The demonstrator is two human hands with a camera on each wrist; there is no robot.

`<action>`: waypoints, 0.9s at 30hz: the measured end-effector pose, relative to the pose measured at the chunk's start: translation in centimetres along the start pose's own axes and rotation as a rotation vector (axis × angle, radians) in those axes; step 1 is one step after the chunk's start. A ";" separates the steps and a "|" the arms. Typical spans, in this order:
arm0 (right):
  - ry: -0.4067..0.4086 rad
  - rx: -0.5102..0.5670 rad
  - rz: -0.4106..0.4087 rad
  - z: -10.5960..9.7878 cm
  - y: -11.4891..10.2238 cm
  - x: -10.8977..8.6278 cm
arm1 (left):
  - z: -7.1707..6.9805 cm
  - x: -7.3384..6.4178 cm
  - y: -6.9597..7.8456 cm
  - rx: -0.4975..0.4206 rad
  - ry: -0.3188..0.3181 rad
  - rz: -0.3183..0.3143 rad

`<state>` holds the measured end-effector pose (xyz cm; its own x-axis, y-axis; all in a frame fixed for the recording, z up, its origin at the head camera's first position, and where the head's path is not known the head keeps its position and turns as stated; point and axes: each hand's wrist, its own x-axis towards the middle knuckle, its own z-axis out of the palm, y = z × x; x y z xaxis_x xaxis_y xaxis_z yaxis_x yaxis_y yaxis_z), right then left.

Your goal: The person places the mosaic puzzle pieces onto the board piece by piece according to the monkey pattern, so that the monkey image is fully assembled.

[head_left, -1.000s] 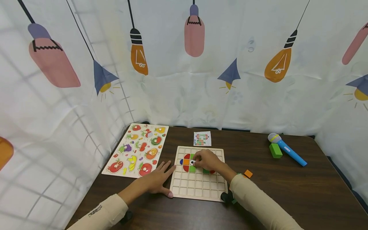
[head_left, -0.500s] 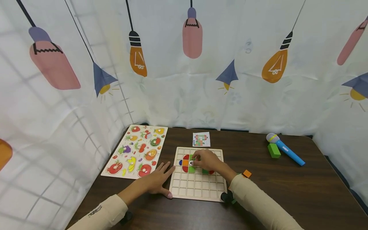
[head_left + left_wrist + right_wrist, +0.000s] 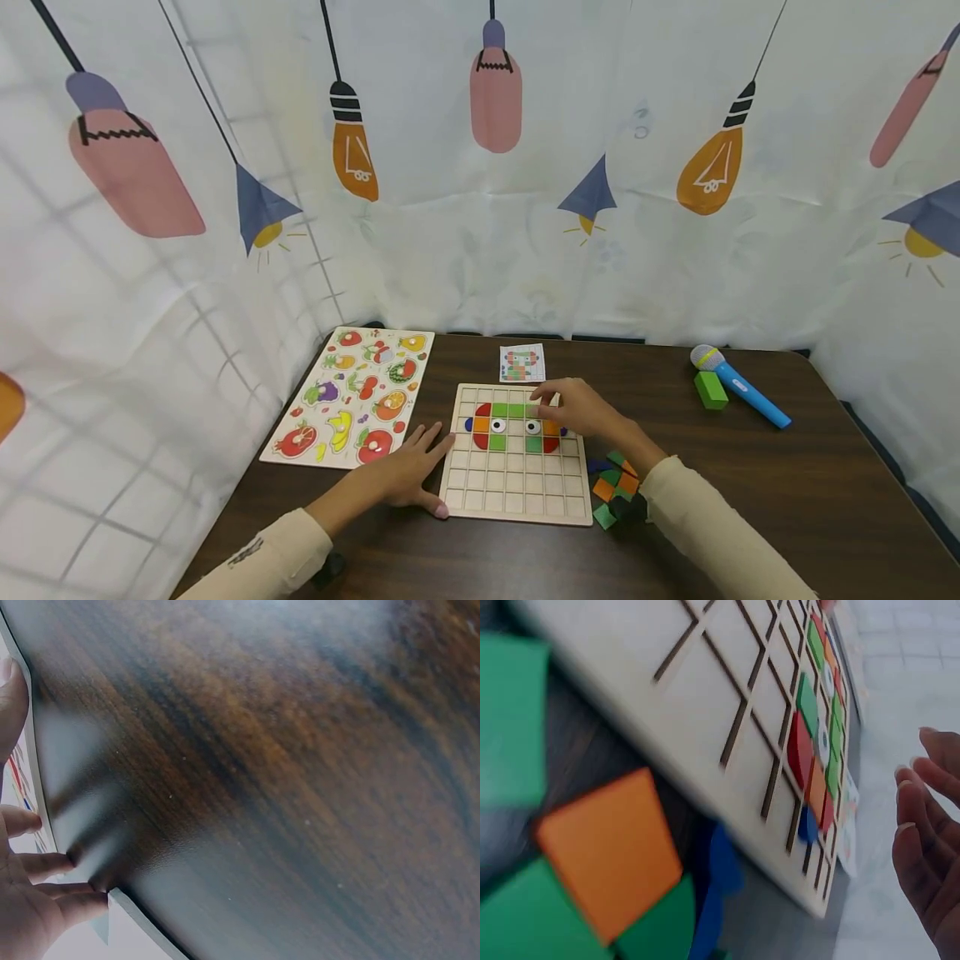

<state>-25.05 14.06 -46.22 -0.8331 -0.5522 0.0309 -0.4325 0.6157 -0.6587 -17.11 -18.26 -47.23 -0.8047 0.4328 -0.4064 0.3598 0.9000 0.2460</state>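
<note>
A wooden grid board (image 3: 517, 483) lies on the table, bearing red, green, orange and blue tiles and two white eye tiles (image 3: 498, 426). My left hand (image 3: 411, 472) rests with spread fingers at the board's left edge, thumb at its near left corner. Over the board's upper right part hovers my right hand (image 3: 581, 408), raised off the tiles. In the right wrist view its fingers (image 3: 915, 825) are loosely bent with nothing between them. Loose tiles, among them an orange tile (image 3: 611, 847) and a green tile (image 3: 604, 517), lie beside the board's right edge, below my right wrist.
Left of the board lies a fruit puzzle board (image 3: 352, 396), close to my left fingertips. A small pattern card (image 3: 522, 363) lies behind the grid board. At the back right are a green block (image 3: 710, 391) and a blue toy microphone (image 3: 750, 396). Printed curtains stand behind the table.
My right hand has let go at the left eye tile, lifted and moved right. Both eye tiles and the loose tiles beside the board now show. My left hand stays put.
</note>
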 end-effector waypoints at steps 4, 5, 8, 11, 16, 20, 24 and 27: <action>0.035 0.003 0.020 -1.4 0.9 -1.7 | 0.0 0.0 0.0 0.000 0.006 -0.005; 0.042 -0.004 0.020 -1.6 1.2 -2.2 | 0.0 -0.1 0.0 -0.002 0.006 -0.004; 0.051 -0.027 0.018 -2.4 1.9 -3.4 | 0.0 -0.1 0.1 -0.006 0.006 -0.002; 0.041 -0.027 0.023 -2.9 2.7 -4.7 | 0.0 -0.2 0.1 -0.006 0.006 0.001; 0.009 -0.063 0.033 -3.5 4.2 -6.8 | 0.0 -0.1 0.1 -0.001 0.010 0.007; -0.038 -0.070 0.044 -3.7 5.2 -8.5 | -0.1 -0.2 0.1 0.002 0.012 0.010; -0.069 -0.039 0.057 -3.9 6.0 -10.0 | -0.2 -0.3 0.1 0.006 0.011 0.010; -0.080 -0.025 0.046 -3.9 6.5 -11.2 | -0.2 -0.3 0.1 0.001 0.014 0.014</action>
<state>-19.92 26.43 -47.93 -0.8223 -0.5659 -0.0600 -0.4040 0.6548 -0.6388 -16.91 -18.35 -46.89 -0.8063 0.4446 -0.3902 0.3715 0.8939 0.2510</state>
